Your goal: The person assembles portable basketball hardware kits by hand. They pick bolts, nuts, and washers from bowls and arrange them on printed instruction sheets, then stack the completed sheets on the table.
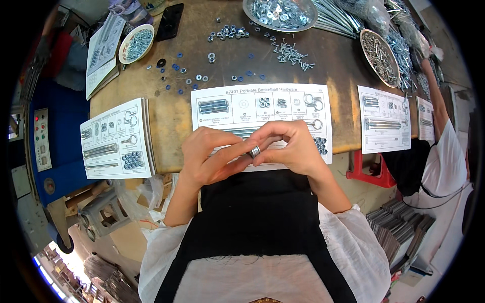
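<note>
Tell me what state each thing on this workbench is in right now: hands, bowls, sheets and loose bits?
left hand: closed on the small stack of washers
right hand: pinching the same stack
stack of washers: held between both hands, above the sheet
printed parts sheet: lying flat, near edge covered by the hands
white bowl: full of small metal parts
metal bowl: heaped with washers
blue washers: scattered loose

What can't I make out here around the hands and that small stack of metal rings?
Head view only:
- Stack of metal rings: its count and what it sits on, hidden by the fingertips of the left hand and right hand.
- Printed parts sheet: its lower middle is covered by both hands.
- Blue washers: too small to count surely.
- Metal bowl: cut off by the top edge.
</note>
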Demonstrator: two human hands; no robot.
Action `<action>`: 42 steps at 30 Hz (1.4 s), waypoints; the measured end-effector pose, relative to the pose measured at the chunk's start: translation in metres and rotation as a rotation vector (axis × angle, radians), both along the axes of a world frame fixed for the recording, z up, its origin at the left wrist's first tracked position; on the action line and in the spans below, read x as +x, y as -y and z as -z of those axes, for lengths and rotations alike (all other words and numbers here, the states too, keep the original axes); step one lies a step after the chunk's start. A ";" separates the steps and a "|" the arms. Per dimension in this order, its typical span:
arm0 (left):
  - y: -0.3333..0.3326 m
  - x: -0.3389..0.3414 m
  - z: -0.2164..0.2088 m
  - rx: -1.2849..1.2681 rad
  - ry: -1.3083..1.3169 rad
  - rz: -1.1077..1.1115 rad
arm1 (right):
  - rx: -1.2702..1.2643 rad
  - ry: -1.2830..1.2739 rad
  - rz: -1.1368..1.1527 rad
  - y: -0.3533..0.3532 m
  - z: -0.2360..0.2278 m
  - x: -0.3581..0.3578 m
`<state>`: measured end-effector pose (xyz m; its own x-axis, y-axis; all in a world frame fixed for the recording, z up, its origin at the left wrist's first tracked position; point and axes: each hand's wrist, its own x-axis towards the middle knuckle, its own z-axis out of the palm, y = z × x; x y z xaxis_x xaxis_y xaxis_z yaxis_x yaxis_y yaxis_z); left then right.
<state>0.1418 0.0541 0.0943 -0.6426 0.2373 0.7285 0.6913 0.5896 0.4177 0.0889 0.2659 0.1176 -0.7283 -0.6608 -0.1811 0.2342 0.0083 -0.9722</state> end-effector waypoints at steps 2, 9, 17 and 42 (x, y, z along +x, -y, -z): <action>-0.002 -0.002 -0.002 0.017 -0.001 -0.008 | -0.026 0.009 0.001 0.000 0.000 -0.001; 0.002 -0.005 0.014 0.304 0.239 0.092 | -0.057 0.140 -0.012 0.000 0.011 -0.001; 0.018 -0.087 0.070 -0.479 0.287 -0.063 | -0.080 0.122 -0.127 0.008 0.028 0.009; -0.010 -0.020 0.010 0.005 0.178 0.059 | -0.104 -0.075 0.102 -0.009 0.032 0.006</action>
